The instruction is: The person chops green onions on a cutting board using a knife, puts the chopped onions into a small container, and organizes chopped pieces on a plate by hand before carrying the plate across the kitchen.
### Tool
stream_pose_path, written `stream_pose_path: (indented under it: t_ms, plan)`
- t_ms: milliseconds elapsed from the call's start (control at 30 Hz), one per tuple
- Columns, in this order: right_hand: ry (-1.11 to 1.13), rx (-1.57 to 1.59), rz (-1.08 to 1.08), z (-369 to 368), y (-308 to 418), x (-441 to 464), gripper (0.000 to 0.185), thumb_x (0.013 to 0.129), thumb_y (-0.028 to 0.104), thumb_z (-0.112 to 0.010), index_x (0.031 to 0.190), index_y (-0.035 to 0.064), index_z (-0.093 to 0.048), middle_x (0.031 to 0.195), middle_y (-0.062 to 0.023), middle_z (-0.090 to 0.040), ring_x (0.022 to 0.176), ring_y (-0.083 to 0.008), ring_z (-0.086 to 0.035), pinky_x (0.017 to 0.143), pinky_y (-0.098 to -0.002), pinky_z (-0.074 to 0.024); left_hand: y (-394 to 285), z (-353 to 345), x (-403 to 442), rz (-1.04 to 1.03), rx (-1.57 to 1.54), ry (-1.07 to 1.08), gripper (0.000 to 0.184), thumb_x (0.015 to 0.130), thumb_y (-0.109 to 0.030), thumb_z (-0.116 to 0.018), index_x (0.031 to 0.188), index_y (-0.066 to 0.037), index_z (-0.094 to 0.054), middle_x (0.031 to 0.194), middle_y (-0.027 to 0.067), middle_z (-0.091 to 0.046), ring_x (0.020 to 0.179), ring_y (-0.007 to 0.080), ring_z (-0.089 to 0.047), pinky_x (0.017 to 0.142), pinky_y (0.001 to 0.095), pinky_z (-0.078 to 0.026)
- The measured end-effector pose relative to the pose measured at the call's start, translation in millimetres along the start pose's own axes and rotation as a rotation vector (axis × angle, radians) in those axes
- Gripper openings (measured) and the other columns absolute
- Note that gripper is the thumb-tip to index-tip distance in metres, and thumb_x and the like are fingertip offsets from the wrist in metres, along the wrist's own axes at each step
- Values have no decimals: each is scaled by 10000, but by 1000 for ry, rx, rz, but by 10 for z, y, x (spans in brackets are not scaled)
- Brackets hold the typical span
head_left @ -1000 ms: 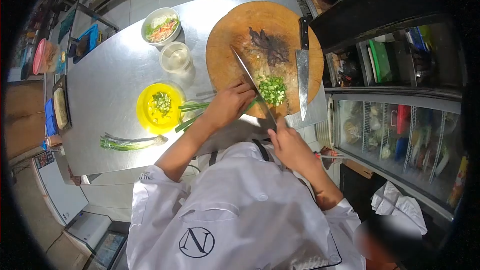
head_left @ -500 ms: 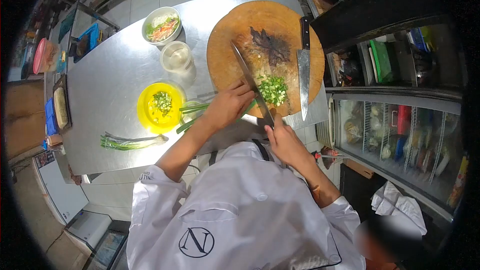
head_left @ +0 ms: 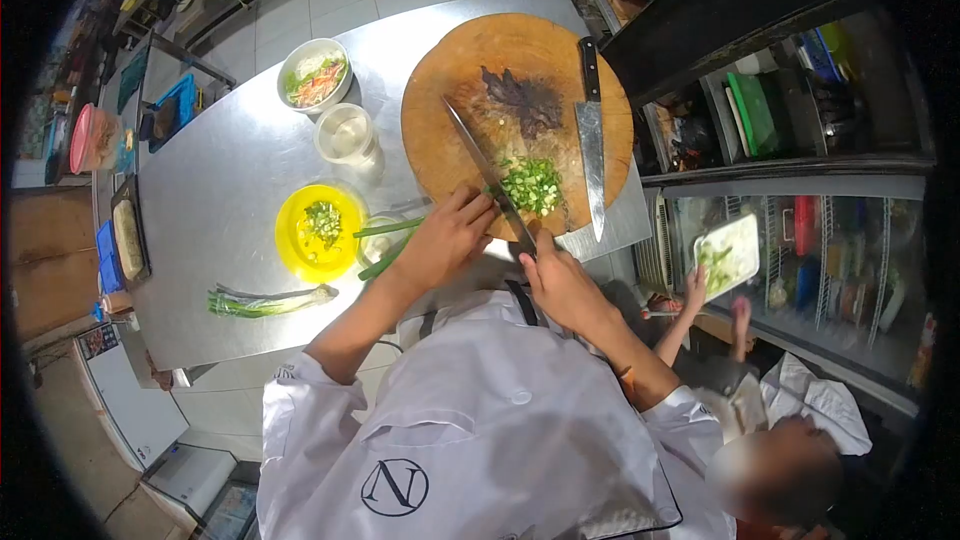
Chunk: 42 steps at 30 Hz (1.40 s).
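On the round wooden board [head_left: 440, 60], my left hand [head_left: 447, 237] presses a bunch of green onions [head_left: 386, 252], whose long stalks stick out to the left. My right hand [head_left: 560, 285] is closed on the handle of a knife [head_left: 482, 162]; its blade points up and left across the board, beside the left fingers. Chopped green onion [head_left: 531, 186] lies in a pile right of the blade. Above the pile are dark pieces [head_left: 522, 100] that I cannot make out. A second knife [head_left: 590, 155] rests at the board's right side.
Left of the board stand a yellow bowl [head_left: 289, 231], a clear container [head_left: 345, 133] and a bowl of shredded vegetables [head_left: 315, 76]. More green onions [head_left: 268, 301] lie on the metal table [head_left: 210, 190]. At the right, a co-worker [head_left: 790, 470] holds a white tray [head_left: 728, 256] near the glass-fronted fridge.
The view has shifted slightly. A co-worker's hands and a white tray have come into view at the right. My hands keep their holds on the knife and the green onions.
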State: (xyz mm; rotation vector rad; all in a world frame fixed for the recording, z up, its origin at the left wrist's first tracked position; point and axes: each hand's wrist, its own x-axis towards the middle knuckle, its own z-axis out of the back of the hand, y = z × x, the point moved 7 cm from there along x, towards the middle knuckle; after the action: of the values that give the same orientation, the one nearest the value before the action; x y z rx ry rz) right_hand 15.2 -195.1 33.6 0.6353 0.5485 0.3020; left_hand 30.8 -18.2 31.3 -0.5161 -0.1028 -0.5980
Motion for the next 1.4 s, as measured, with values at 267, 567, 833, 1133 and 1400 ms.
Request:
stream_pose_path:
  t_ms: [267,567,833,1133,1400]
  plan:
    - [0,27,-24,-3,-67,11,389,1147,227,-550,1291,-122,-456,845,-410,-688,899,-638,-674,771,-681,-524,94,66,-21,7,-143,-23,390,900,-23,-750,1289,0,-765,1227,127,-700,1206,336,-641,1028,437,-564]
    - [-56,-16,14,88,-29,-24,384,1145,254,-568,1292,-90,-477,809,-391,-682,845,-632,-667,755,-693,-500,249,78,-26,320,-351,-319,167,882,23,-769,1038,-37,-767,985,136,-751,974,370,-696,858,455,-560]
    - [-27,-142,-47,333,191,-280,336,1138,221,-555,1262,-77,-462,817,-355,-715,811,-597,-702,722,-676,-552,267,24,3,416,-312,-372,172,879,-19,-771,1048,-35,-753,991,160,-740,961,409,-700,836,490,-557]
    - [54,-242,-28,526,320,-347,353,1141,225,-559,1241,-106,-484,789,-366,-691,793,-604,-680,711,-682,-517,250,40,69,359,-286,-335,192,843,-19,-755,1032,-28,-726,1009,183,-716,998,424,-685,855,517,-558]
    - [89,-191,9,152,91,-180,306,1138,189,-530,1195,-109,-495,789,-367,-699,799,-585,-711,723,-659,-575,288,14,56,385,-300,-290,203,827,-25,-752,1028,-31,-730,1013,177,-720,992,428,-654,865,514,-556]
